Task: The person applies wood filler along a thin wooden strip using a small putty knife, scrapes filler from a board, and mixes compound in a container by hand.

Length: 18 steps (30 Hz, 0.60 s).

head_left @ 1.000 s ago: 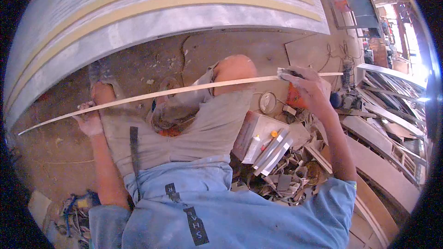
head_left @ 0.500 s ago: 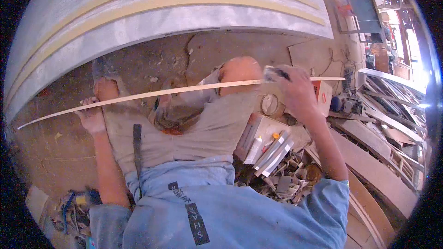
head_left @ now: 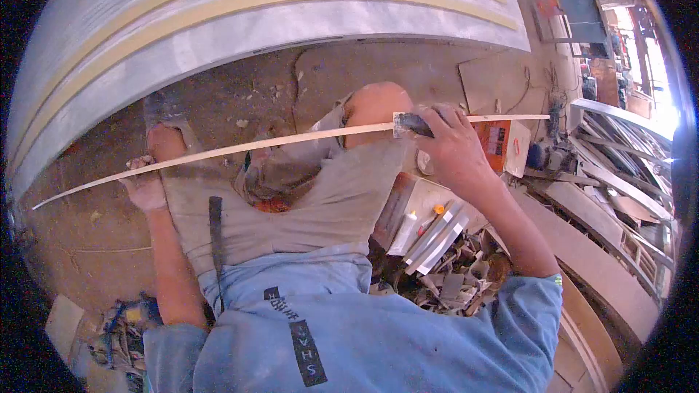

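Note:
A long, thin wooden strip (head_left: 291,140) lies across my thighs from the far left to the right. My left hand (head_left: 145,183) is closed on the strip near its left part, fingertips over the top edge. My right hand (head_left: 457,147) grips a small dark block with a pale, speckled end (head_left: 403,125), perhaps a sanding block, set against the strip right of my knee (head_left: 377,105). The right end of the strip extends past this hand. My fingers hide part of the block.
A large pale panel with yellow bands (head_left: 291,7) stands ahead. To the right are an orange-and-white box (head_left: 507,147) and stacked boards (head_left: 619,204). A box with a white tube (head_left: 402,233) sits beside my right thigh, next to a scrap pile (head_left: 466,276).
My right hand has moved a little left along the strip with the block, whose pale end shows more clearly. My left hand keeps its place on the strip.

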Available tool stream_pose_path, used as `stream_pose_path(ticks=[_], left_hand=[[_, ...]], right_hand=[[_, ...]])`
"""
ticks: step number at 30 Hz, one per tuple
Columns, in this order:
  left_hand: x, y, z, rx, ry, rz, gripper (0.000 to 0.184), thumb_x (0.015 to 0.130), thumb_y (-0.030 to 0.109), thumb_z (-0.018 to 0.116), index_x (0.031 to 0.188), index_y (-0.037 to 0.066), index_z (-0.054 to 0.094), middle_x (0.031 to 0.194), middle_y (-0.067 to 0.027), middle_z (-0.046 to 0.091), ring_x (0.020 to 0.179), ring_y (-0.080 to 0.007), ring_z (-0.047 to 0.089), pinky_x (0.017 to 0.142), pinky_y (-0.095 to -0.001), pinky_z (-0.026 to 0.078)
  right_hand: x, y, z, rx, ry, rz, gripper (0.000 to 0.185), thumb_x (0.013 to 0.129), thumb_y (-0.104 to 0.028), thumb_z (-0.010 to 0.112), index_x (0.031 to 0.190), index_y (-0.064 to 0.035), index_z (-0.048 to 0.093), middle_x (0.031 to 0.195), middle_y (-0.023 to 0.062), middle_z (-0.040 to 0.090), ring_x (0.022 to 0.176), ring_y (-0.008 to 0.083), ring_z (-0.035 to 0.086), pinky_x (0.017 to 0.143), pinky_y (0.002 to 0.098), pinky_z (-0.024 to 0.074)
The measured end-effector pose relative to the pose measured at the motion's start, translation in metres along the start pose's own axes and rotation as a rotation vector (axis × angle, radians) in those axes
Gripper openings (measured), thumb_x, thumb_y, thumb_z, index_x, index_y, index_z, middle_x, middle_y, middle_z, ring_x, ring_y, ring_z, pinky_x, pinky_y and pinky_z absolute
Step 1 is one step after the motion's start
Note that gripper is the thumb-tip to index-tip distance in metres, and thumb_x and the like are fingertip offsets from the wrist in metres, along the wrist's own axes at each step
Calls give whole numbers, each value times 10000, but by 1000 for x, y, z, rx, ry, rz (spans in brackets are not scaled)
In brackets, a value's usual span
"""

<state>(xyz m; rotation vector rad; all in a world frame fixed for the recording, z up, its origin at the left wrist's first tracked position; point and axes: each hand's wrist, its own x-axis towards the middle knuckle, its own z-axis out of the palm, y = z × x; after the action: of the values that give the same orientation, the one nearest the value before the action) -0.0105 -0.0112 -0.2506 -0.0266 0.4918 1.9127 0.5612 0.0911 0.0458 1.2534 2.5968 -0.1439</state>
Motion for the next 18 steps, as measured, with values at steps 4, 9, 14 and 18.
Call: stream_pose_path(ticks=[4, 9, 14, 18], left_hand=[[0, 0, 1, -32, -67, -45, 475, 892, 412, 648, 1101, -3, 554, 1018, -108, 569, 1023, -291, 525, 1060, -461, 392], [-1, 0, 3, -55, -21, -44, 462, 909, 406, 629, 1093, -10, 547, 1005, -103, 554, 1010, -291, 517, 1051, -459, 392], [2, 0, 2, -86, -13, -48, 442, 909, 393, 634, 1076, -8, 552, 987, -99, 550, 1010, -297, 517, 1045, -467, 399], [1, -1, 0, -42, 1, -42, 412, 892, 367, 665, 1066, 6, 566, 989, -100, 571, 1017, -295, 523, 1033, -466, 410]], right_hand=[[-6, 9, -3, 20, -7, 18, 460, 654, -22, 646, 1094, -133, 722, 1285, 122, 523, 1216, 333, 462, 1058, 455, 378], [-13, 26, -8, -64, -126, 105, 404, 755, -186, 660, 1157, -208, 694, 1320, 111, 516, 1242, 326, 457, 1102, 458, 338], [-32, 45, -10, -145, -125, 138, 387, 784, -165, 632, 1160, -231, 697, 1322, 99, 527, 1255, 310, 461, 1092, 456, 353], [-49, 63, -10, -222, -80, 227, 310, 818, -164, 609, 1094, -236, 730, 1269, 88, 568, 1198, 307, 526, 1036, 445, 417]])
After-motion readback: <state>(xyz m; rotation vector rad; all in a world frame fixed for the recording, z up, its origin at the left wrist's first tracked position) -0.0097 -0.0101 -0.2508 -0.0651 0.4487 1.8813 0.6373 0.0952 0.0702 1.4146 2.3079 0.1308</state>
